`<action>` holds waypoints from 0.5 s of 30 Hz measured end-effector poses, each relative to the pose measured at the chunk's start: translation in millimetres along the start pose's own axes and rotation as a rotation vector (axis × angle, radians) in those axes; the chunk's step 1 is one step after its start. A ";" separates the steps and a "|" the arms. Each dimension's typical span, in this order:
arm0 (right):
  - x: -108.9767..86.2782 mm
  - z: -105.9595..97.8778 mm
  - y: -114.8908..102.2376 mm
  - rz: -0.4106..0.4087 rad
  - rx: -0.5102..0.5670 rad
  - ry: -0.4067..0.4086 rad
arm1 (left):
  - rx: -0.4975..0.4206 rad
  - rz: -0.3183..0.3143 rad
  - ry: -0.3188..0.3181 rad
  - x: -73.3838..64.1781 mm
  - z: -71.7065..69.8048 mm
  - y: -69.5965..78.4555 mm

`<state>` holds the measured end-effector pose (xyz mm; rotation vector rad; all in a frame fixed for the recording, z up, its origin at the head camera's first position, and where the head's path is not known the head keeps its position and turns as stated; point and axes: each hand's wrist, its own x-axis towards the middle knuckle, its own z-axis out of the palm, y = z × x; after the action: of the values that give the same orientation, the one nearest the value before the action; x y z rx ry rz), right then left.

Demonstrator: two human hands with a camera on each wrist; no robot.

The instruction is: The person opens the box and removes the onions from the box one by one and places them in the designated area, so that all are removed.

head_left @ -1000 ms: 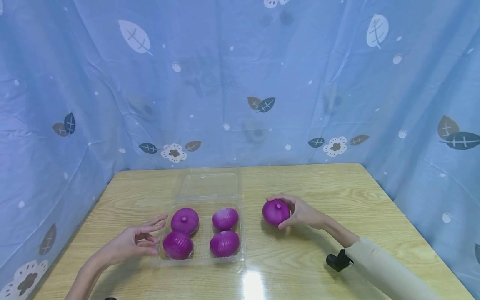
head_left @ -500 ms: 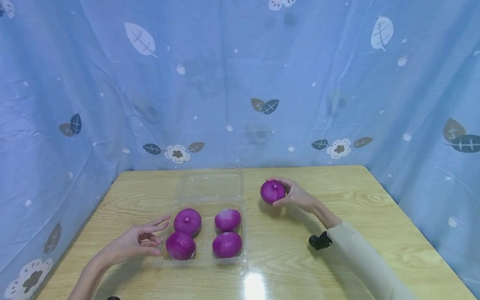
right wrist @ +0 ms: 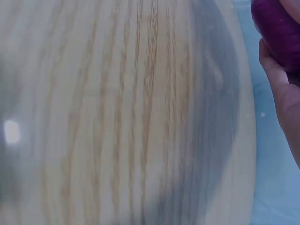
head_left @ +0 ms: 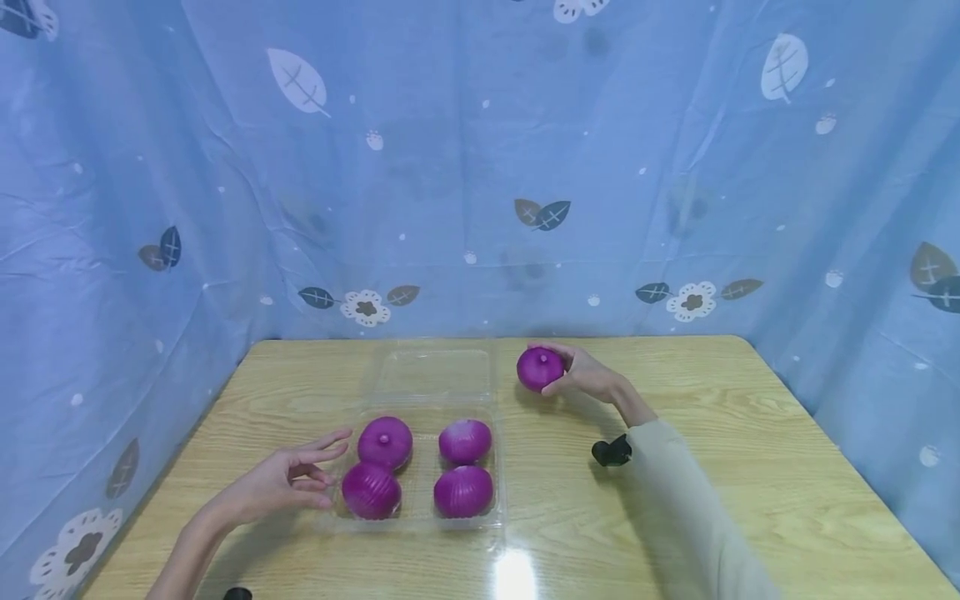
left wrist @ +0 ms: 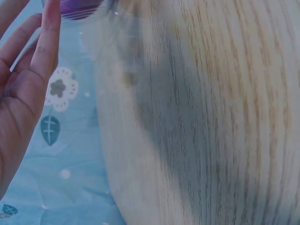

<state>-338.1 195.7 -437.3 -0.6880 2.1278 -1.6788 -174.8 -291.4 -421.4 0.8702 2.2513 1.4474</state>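
My right hand (head_left: 592,377) grips a purple onion (head_left: 540,368) near the back of the table, right of the clear box's lid. In the right wrist view the same onion (right wrist: 276,30) shows at the upper right edge, the fingers round it. A clear plastic box (head_left: 416,523) lies with several purple onions inside, two on its left and two on its right. Beside the box's left wall is my left hand (head_left: 281,482), fingers loosely bent and fingertips close to the wall; whether they touch it I cannot tell.
The box's clear lid (head_left: 435,372) lies folded back behind it. Under everything is a wooden table (head_left: 750,467), with a blue patterned curtain (head_left: 465,167) round its back and sides. A black wrist camera (head_left: 611,451) sits at the right sleeve.
The right hand has carried its onion away from me toward the table's back edge and slightly left. The left hand stays by the box, and the head view has shifted a little.
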 end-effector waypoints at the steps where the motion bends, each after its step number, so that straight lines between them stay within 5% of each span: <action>1: 1.3 -0.1 1.9 0.005 0.006 0.008 | -0.001 -0.003 0.000 0.7 0.4 -0.1; 15: 7.4 8.7 20.3 0.047 0.035 0.080 | 0.002 -0.018 0.008 0.5 0.4 1.5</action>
<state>-342.7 188.2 -458.9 -0.5648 2.1465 -1.7412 -174.4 -290.4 -420.2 0.8436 2.2605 1.4437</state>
